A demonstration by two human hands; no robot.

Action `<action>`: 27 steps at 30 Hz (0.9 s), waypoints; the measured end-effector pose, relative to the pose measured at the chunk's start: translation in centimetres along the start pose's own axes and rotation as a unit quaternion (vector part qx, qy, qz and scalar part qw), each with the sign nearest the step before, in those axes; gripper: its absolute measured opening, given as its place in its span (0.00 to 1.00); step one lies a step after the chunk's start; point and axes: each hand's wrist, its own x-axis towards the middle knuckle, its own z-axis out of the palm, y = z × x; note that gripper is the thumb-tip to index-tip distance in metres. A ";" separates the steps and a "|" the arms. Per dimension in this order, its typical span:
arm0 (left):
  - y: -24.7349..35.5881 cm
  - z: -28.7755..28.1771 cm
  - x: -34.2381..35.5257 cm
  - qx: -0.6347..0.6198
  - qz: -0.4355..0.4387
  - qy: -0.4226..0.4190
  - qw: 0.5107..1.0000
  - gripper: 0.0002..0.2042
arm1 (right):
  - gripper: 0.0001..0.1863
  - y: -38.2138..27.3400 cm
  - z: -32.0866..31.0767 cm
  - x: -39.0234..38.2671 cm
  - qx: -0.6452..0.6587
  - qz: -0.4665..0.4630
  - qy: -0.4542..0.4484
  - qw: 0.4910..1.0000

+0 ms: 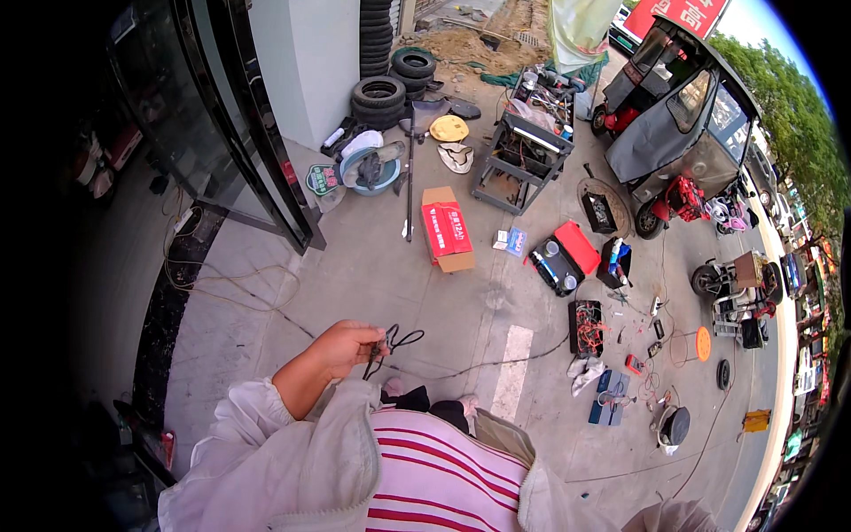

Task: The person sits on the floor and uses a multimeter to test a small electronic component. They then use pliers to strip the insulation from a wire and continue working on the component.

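Note:
My left hand (341,348) is raised in front of my body at the lower middle, its fingers pinched closed on a thin black cord (406,339). A loop of the cord sticks out to the right of the fingertips, and more strands hang below them. What the cord ends in is too small to tell. My right hand is out of the picture; only a bit of pale sleeve (674,516) shows at the lower right edge. Beyond the left hand, on the concrete, stands a red and brown cardboard box (449,232).
A glass door (191,115) stands at the left, with a pale cable (226,277) across its threshold. Ahead are stacked tyres (378,93), a blue basin (377,182) and a grey tool cart (523,160). Toolboxes (587,328) and a stool (675,426) lie right, below a covered three-wheeler (656,146).

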 end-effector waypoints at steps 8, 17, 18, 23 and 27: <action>-1.4 -3.0 -2.4 -0.093 0.064 0.055 0.992 0.07 | 0.11 2.1 3.1 1.5 0.025 0.043 -0.103 0.993; 0.3 -2.8 -0.5 -0.081 0.066 0.081 0.991 0.06 | 0.07 -0.4 2.4 2.5 -0.008 0.014 -0.176 0.984; 0.6 -2.7 -0.2 -0.079 0.071 0.071 0.992 0.06 | 0.06 -1.4 2.6 2.8 -0.022 0.003 -0.198 0.980; 2.8 0.7 2.6 -0.061 0.068 -0.008 0.996 0.06 | 0.05 -11.8 3.2 2.4 -0.140 -0.071 -0.317 0.935; 3.8 -0.4 1.5 -0.055 0.090 0.000 0.994 0.06 | 0.05 -19.5 4.3 1.8 -0.192 -0.140 -0.470 0.850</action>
